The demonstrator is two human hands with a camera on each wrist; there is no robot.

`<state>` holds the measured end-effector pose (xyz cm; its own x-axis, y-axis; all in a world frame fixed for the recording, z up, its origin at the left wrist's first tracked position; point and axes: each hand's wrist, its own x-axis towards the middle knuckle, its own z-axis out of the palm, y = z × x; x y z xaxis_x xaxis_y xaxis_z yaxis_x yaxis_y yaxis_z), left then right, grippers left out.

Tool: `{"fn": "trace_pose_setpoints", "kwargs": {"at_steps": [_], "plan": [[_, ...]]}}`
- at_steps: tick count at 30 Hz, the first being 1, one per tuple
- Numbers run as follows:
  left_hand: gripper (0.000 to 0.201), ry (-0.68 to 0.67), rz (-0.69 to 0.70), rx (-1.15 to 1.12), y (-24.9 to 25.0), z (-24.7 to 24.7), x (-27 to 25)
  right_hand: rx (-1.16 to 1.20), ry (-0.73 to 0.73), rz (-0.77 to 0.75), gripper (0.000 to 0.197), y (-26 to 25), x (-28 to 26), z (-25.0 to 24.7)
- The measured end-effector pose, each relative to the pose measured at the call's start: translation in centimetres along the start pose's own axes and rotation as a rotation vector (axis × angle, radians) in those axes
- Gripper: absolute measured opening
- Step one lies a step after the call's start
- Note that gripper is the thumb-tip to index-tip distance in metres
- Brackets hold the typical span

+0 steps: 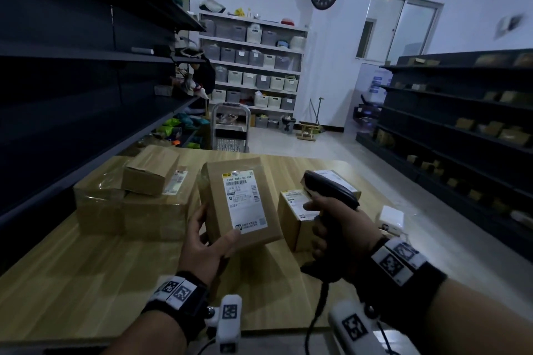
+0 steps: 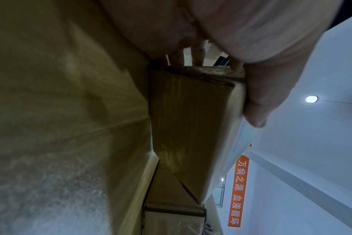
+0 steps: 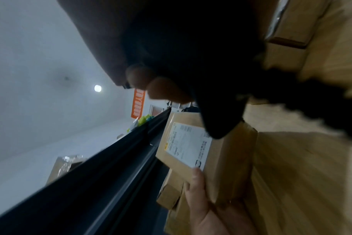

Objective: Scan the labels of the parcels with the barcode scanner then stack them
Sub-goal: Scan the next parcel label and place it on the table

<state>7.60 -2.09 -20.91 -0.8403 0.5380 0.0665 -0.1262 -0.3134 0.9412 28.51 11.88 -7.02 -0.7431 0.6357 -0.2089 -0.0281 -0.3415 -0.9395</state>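
My left hand [image 1: 207, 236] holds a brown cardboard parcel [image 1: 239, 204] upright above the wooden table [image 1: 86, 282], thumb on its front near the white label [image 1: 245, 199], fingers behind it. In the left wrist view the parcel [image 2: 191, 127] is gripped at its lower end by the thumb and fingers. My right hand [image 1: 337, 228] grips a black barcode scanner [image 1: 331, 190] by its handle, head level with the parcel's right side. The right wrist view shows the scanner [image 3: 201, 71] dark and close, with the labelled parcel [image 3: 201, 151] below it.
A stack of parcels [image 1: 138, 193] sits at the table's left. Two labelled boxes [image 1: 297, 216] stand behind the scanner, with a small white box [image 1: 390, 219] at the right edge. Dark shelving [image 1: 72, 81] runs along the left, more shelves [image 1: 461, 130] on the right.
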Motion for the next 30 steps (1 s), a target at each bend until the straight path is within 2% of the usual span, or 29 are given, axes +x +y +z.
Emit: {"fn": "trace_pose_setpoints", "kwargs": {"at_steps": [3,5,8,13,17,19,21,22,26,30], "plan": [[0.117,-0.016,0.002,-0.004,0.0,0.1,0.2,0.217,0.005,0.002,0.046,1.9,1.7,-1.8],[0.110,-0.019,0.027,-0.001,0.0,0.2,0.2,0.287,0.034,0.024,0.050,3.6,3.0,-3.1],[0.087,-0.014,0.041,0.011,0.1,0.4,0.2,0.365,0.023,0.073,0.057,6.2,4.4,-4.4],[0.086,0.021,0.010,0.024,-0.5,0.1,0.8,0.474,-0.007,0.167,0.050,8.9,5.5,-5.8],[0.076,0.027,-0.007,0.033,-0.4,0.4,0.7,0.611,0.013,0.130,0.052,9.6,6.3,-7.0],[0.079,0.034,-0.016,0.029,-0.3,0.5,0.7,0.623,0.023,0.107,0.057,9.7,6.5,-7.3],[0.090,0.048,-0.036,0.019,-0.6,0.6,0.8,0.612,0.021,0.089,0.061,10.1,6.7,-7.6],[0.089,0.051,-0.044,0.021,-0.6,0.8,0.7,0.606,0.019,0.085,0.062,10.2,6.8,-7.6],[0.065,0.084,-0.049,0.097,-0.4,1.6,0.8,0.583,0.055,0.088,0.065,10.0,7.1,-7.8],[0.074,0.122,-0.104,0.134,0.0,2.5,1.7,0.577,0.166,0.054,0.060,10.3,7.6,-8.7]]}}
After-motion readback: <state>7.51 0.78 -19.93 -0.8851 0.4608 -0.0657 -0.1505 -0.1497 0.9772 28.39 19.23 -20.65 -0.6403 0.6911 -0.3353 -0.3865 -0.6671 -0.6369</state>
